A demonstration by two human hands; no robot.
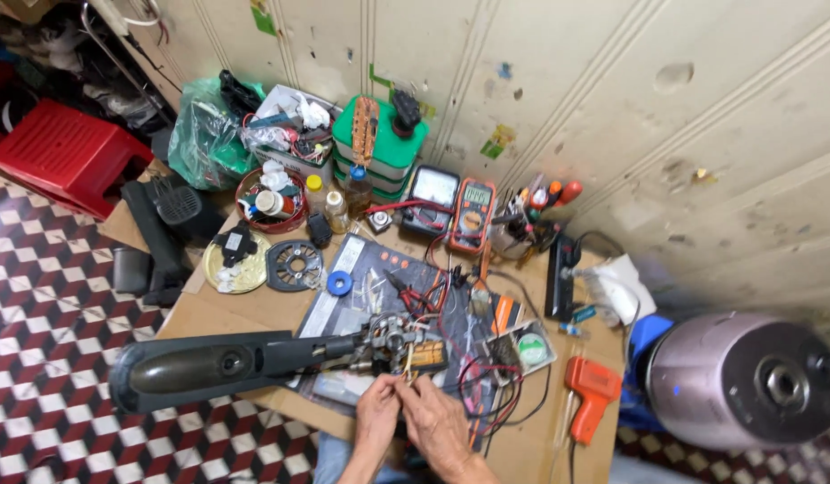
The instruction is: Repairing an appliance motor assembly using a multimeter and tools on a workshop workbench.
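Hands at the motor end of the dismantled fan

Both hands work near the front table edge. The left hand point(377, 414) and right hand point(434, 421) touch, fingertips pinched narrow on thin wires point(404, 380); what else they grip cannot be told. The motor point(392, 339) lies just beyond the fingertips, on the far side. The dark fan body point(208, 366) runs its long axis leftward from the motor. The left hand is nearer it. Both wrists enter from the near edge, fingers pointing away.
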